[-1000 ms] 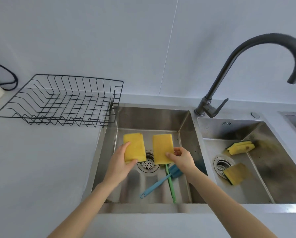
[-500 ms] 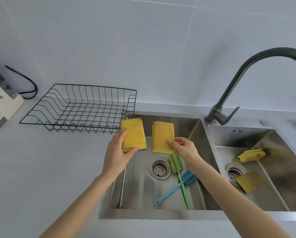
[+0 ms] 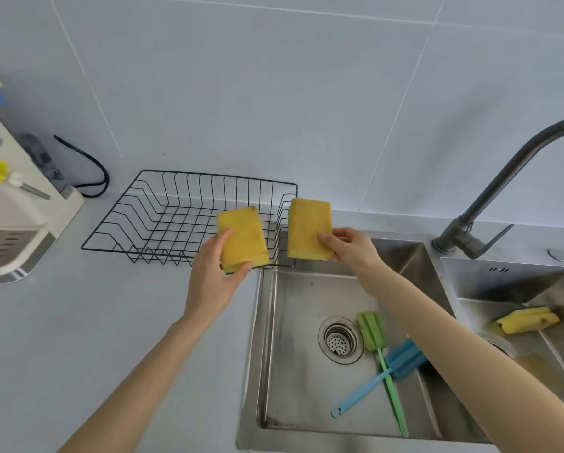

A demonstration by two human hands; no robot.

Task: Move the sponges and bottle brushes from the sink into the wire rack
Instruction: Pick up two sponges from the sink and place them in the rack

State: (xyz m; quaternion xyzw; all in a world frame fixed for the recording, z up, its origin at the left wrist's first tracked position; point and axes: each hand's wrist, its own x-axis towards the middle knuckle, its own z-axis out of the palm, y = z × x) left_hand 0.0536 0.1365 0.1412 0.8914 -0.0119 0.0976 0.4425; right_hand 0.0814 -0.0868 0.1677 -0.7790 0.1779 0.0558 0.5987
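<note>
sponges are midway: left hand (image 3: 213,282) grips one sponge (image 3: 242,238) over the wire rack (image 3: 163,220) near corner, right hand (image 3: 352,250) grips another (image 3: 308,228) just beside it. rack looks bare; green brush (image 3: 377,341), blue brush (image 3: 372,384) and a third sponge (image 3: 527,320) remain in the sink (image 3: 293,322) basins.

The faucet (image 3: 503,191) spout runs off the right edge. The right arm covers part of the blue brush (image 3: 401,358) head. A white appliance (image 3: 12,223) is cut by the left edge. Another sponge (image 3: 532,364) by the right drain is blurred.
</note>
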